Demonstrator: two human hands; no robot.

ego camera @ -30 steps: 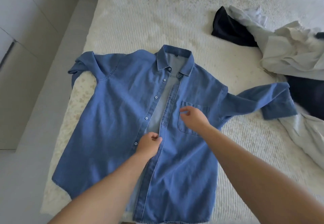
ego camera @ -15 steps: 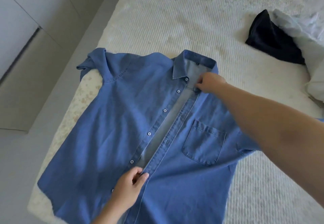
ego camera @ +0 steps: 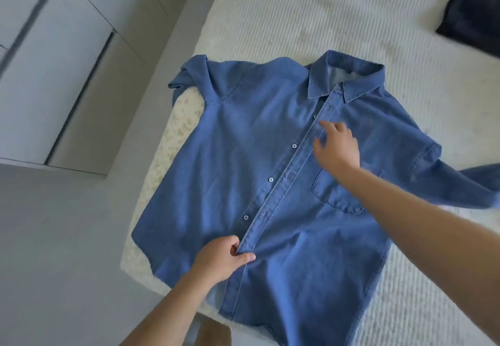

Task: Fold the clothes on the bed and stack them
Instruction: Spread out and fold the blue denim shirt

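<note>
Pinching the lower placket, your left hand [ego camera: 220, 260] keeps its grip on the blue denim button-up shirt [ego camera: 270, 183], spread face-up on the white ribbed bed [ego camera: 311, 15]. Your right hand [ego camera: 336, 148], fingers released, has left the collar and hovers mid-chest. Half a second ago the front gaped; now it lies closed, ready for folding.

Beyond the collar of the denim shirt [ego camera: 270, 172] the white bed [ego camera: 311, 15] lies open and flat, room to reach across. A dark garment [ego camera: 470, 12] sits well off past the shirt's pocket side. The left hand [ego camera: 219, 260] and right hand [ego camera: 336, 148] crowd the shirt's button line.
</note>
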